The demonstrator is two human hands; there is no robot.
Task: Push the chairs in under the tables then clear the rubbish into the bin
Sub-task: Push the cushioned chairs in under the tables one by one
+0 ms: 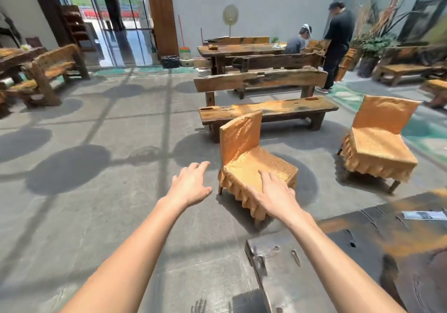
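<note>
While hands (232, 189) reach, spread, chair (256, 167) stands clear of table (362, 252).

Open floor (101, 124) lies left, while the near covered chair (251, 167) stands between the dark worktop (362, 252) near right and the low bench (266, 110) beyond.

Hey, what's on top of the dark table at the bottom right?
On the dark table a flat piece of printed paper lies near its far edge. The right forearm covers a strip of the tabletop, and part of it runs out of frame.
</note>
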